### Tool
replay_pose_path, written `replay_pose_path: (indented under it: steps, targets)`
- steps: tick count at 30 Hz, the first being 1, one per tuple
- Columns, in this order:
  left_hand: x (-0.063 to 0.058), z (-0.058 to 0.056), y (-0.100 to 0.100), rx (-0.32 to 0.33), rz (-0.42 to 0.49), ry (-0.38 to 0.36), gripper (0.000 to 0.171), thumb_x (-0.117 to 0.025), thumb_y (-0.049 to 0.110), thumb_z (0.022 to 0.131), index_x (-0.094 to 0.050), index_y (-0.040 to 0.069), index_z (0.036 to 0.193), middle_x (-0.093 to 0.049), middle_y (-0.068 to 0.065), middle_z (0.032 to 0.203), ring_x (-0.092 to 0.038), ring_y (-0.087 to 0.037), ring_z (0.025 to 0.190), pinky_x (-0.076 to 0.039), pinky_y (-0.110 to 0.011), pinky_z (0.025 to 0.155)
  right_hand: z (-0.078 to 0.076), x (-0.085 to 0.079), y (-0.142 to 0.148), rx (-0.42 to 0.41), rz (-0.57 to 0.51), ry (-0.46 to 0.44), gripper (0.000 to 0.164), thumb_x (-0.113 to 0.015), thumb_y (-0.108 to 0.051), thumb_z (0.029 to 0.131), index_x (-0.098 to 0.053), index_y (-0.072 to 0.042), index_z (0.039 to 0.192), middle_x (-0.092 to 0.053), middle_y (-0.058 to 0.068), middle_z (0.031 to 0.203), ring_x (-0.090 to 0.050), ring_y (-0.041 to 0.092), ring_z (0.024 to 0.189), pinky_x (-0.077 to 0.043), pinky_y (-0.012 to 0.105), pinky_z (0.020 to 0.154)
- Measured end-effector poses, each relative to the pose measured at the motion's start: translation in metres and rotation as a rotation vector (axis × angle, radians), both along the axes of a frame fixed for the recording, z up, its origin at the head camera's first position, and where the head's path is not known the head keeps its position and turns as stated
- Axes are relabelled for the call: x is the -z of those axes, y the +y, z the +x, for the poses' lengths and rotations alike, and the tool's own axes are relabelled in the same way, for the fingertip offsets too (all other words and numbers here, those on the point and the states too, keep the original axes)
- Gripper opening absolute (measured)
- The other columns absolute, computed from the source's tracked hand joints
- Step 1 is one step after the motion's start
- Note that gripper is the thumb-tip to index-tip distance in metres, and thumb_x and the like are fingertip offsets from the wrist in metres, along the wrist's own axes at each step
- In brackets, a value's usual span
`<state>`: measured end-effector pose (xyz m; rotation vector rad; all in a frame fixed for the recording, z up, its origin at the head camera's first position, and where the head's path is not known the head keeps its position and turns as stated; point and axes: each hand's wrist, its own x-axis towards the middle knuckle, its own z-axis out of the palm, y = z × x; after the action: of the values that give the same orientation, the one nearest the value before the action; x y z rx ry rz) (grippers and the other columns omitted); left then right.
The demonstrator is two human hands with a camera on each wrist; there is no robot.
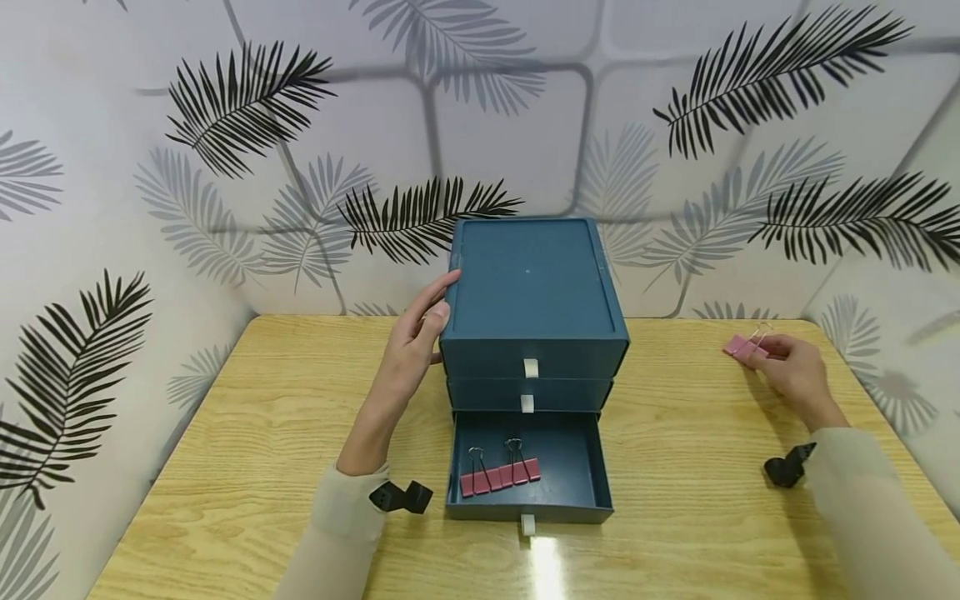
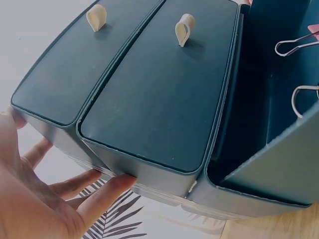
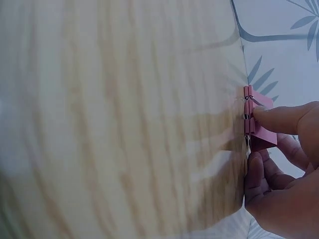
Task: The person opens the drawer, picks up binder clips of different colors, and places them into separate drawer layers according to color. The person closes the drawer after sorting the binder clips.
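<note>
A blue drawer unit (image 1: 536,287) stands mid-table, its bottom drawer (image 1: 573,462) pulled out and the two upper drawers closed. Pink binder clips (image 1: 482,482) lie in a row in that drawer, toward its left, with metal handles up. My left hand (image 1: 401,358) rests against the unit's left side, fingers spread. In the left wrist view, its fingertips (image 2: 124,181) touch the side wall. Far to the right, near the table's back edge, my right hand (image 1: 798,371) pinches a pink binder clip (image 1: 742,347). The right wrist view shows thumb and fingers on this clip (image 3: 265,135), low at the tabletop.
The yellow wood-grain table (image 1: 675,467) extends on both sides of the unit. Right behind it rises a pale wall covering (image 1: 510,142) with a leaf print. White pull tabs (image 1: 531,368) stick out from the drawer fronts.
</note>
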<state>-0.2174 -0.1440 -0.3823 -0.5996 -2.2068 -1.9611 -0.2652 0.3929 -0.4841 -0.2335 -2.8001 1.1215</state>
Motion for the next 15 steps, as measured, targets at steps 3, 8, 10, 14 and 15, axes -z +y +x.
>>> replay_pose_path:
  steps: [3, 8, 10, 14, 15]
  targets:
    - [0.000, 0.000, 0.000, -0.002, -0.003, 0.001, 0.049, -0.042, 0.033, 0.109, -0.044, 0.026, 0.158, -0.032, -0.002, 0.164, -0.040, -0.034, 0.143, -0.046, -0.073, 0.091, 0.001, -0.003, -0.002, -0.013, 0.006, -0.012, 0.045, -0.066, -0.024, 0.100, -0.061, 0.013, 0.127, -0.063, 0.031, 0.116, -0.052, 0.010, 0.086, -0.043, 0.017, 0.064]
    - [0.000, 0.000, 0.000, 0.002, -0.003, -0.002, 0.049, -0.042, 0.034, 0.109, -0.044, 0.026, 0.158, -0.032, -0.002, 0.164, -0.038, -0.033, 0.145, -0.046, -0.073, 0.092, 0.004, -0.007, -0.005, -0.041, 0.026, -0.005, 0.042, -0.066, -0.023, 0.100, -0.061, 0.012, 0.124, -0.061, 0.034, 0.118, -0.056, 0.017, 0.090, -0.044, 0.016, 0.063]
    - [-0.001, 0.000, 0.000, 0.000, -0.003, -0.002, 0.049, -0.042, 0.034, 0.109, -0.044, 0.026, 0.158, -0.032, -0.002, 0.164, -0.037, -0.033, 0.146, -0.046, -0.073, 0.092, 0.005, -0.009, -0.005, -0.050, 0.024, -0.001, 0.042, -0.066, -0.023, 0.101, -0.060, 0.012, 0.124, -0.060, 0.035, 0.119, -0.056, 0.018, 0.092, -0.045, 0.015, 0.062]
    - [-0.001, 0.001, 0.001, -0.002, -0.007, 0.004, 0.049, -0.042, 0.033, 0.109, -0.044, 0.026, 0.158, -0.032, -0.001, 0.164, -0.036, -0.032, 0.147, -0.046, -0.074, 0.091, 0.009, -0.012, -0.005, -0.071, -0.011, 0.001, 0.045, -0.063, -0.023, 0.102, -0.059, 0.012, 0.128, -0.057, 0.034, 0.124, -0.053, 0.010, 0.092, -0.045, 0.014, 0.064]
    - [-0.001, 0.001, 0.001, -0.001, -0.008, 0.005, 0.049, -0.042, 0.034, 0.109, -0.043, 0.027, 0.158, -0.032, -0.001, 0.164, -0.036, -0.032, 0.147, -0.046, -0.073, 0.091, 0.011, -0.013, -0.004, -0.073, -0.018, 0.006, 0.045, -0.063, -0.024, 0.102, -0.059, 0.012, 0.128, -0.057, 0.033, 0.125, -0.052, 0.008, 0.092, -0.044, 0.013, 0.065]
